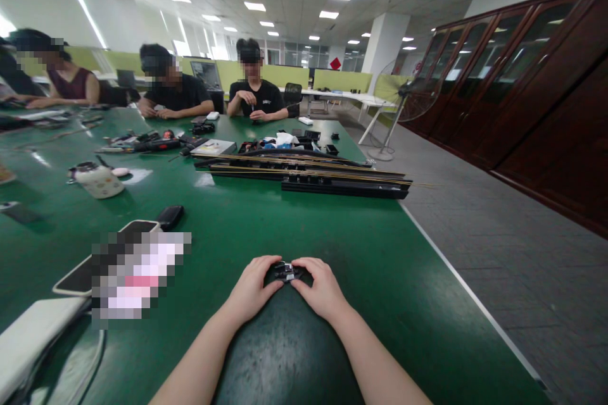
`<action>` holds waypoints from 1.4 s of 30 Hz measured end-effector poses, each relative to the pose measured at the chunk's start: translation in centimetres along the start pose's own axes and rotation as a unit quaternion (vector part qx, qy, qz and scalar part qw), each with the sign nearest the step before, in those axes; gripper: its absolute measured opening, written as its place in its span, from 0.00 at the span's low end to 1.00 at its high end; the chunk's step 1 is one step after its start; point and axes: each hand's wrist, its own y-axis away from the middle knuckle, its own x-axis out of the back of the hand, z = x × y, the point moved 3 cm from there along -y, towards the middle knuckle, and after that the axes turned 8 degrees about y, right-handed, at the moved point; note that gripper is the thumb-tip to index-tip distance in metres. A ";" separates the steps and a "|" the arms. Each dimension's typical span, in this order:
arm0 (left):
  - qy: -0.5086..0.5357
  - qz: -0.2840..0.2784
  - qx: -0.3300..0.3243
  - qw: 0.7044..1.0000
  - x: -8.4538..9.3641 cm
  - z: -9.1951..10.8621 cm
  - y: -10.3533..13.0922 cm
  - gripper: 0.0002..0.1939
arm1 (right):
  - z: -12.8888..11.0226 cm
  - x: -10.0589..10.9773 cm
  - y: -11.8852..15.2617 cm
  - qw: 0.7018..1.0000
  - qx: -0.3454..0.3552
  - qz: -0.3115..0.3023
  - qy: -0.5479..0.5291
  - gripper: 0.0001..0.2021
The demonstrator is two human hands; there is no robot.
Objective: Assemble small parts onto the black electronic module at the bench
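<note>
Between both hands, at the middle of the green table, is a small black part with shiny metal bits [287,272]; its exact kind is too small to make out. My left hand [253,286] grips its left side between thumb and fingers. On the opposite side, my right hand [322,286] pinches it the same way, thumb toward me and fingers behind. The part is at or just above the tabletop; I cannot tell which.
Long black rails with thin brass-coloured rods [346,186] lie across the table ahead. To my left are a phone [111,253], a white box [38,335] with cables and a jar [99,180]. Several people sit beyond; a fan [401,98] stands right of the table edge.
</note>
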 end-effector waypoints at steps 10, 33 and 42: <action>-0.005 0.006 0.014 1.000 -0.2 -0.5 0.0 0.21 | 0.0 0.0 0.1 0.999 -0.027 0.015 0.018 0.17; 0.022 0.016 0.046 0.999 -0.1 -0.4 0.0 0.23 | 0.3 0.0 0.1 0.999 -0.040 0.012 0.022 0.17; -0.018 0.033 0.045 0.998 -0.2 -0.5 0.0 0.25 | 0.2 0.0 0.1 0.999 -0.037 0.010 0.024 0.18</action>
